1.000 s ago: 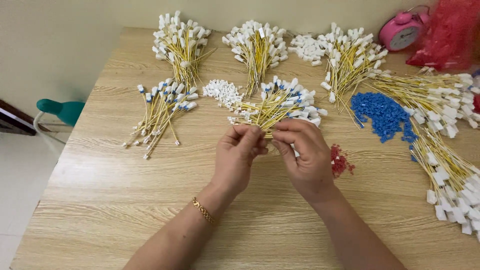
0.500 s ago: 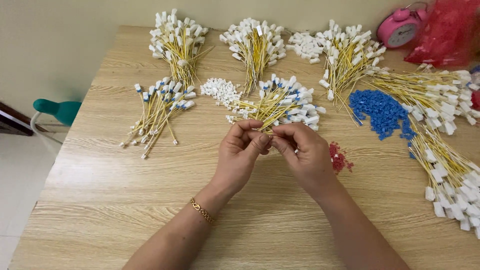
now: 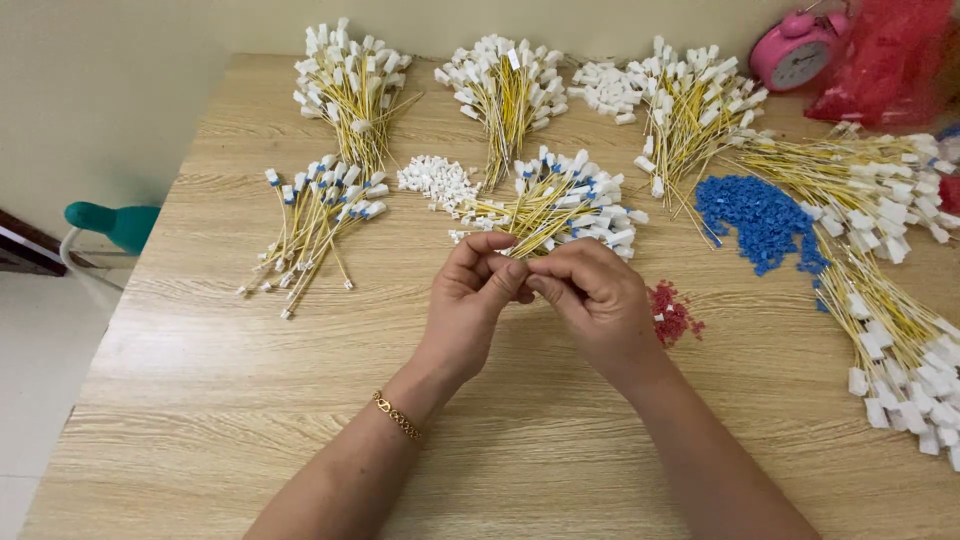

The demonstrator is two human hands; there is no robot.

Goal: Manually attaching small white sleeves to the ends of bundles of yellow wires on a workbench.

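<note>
Head view shows left hand (image 3: 470,300) and right hand (image 3: 595,300) pinching one yellow wire (image 3: 520,248) together (tips touching); best keep it steady, pinch near the end.

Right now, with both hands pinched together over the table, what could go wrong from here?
Whatever the left hand and right hand pinch is hidden and seems tiny; it might slip and vanish among the wire bundle just behind them. The right wrist lies close to the red pieces and could scatter them.
</note>
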